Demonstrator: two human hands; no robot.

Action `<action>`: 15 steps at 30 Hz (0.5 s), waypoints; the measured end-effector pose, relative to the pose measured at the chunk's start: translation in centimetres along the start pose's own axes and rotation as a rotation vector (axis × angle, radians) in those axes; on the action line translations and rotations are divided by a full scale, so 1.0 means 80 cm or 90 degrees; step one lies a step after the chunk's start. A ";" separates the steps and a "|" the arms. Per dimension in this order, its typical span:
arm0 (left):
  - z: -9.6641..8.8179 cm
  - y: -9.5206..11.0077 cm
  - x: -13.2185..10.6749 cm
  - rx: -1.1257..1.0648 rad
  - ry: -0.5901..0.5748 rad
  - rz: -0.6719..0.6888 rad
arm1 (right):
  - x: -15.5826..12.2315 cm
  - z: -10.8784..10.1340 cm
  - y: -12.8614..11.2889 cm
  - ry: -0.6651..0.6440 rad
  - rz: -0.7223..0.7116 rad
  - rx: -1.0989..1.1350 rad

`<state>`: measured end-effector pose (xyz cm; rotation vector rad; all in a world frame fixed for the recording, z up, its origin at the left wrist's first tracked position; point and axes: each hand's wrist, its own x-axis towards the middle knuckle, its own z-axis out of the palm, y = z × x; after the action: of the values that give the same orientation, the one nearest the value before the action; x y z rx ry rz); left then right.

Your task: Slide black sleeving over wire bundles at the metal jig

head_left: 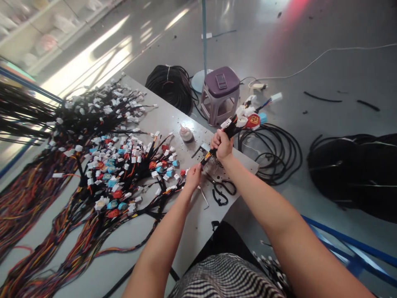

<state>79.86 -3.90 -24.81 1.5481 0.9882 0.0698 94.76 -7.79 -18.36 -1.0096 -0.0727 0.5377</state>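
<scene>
My right hand is closed in a fist around a wire harness, whose white, red and blue connectors stick out past the table's far corner. My left hand is just below it, fingers pinched on the lower end of the same bundle near its red and yellow wires. Both hands are over the grey table near its right corner. Black-handled scissors and a small metal hex key lie on the table just beneath my hands.
Several wire harnesses with white, blue and red connectors cover the table's left part. A small white bottle stands near the corner. On the floor are a purple stool, black cable coils and a black bag.
</scene>
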 end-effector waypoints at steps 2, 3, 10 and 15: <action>-0.001 0.011 0.008 -0.032 -0.075 -0.035 | 0.005 -0.005 0.003 -0.021 0.010 -0.021; -0.002 0.016 0.012 -0.041 -0.113 -0.045 | 0.010 -0.007 0.004 -0.035 0.014 -0.042; -0.011 0.002 0.008 -0.002 -0.060 0.006 | 0.021 -0.051 0.003 -0.130 0.024 -0.497; -0.005 0.010 0.013 -0.004 -0.085 -0.009 | -0.029 -0.076 -0.003 -0.080 -0.119 -0.737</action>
<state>80.73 -2.84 -24.50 1.5192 0.8931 -0.0400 94.67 -13.72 -21.00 -2.0641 -0.6391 0.3616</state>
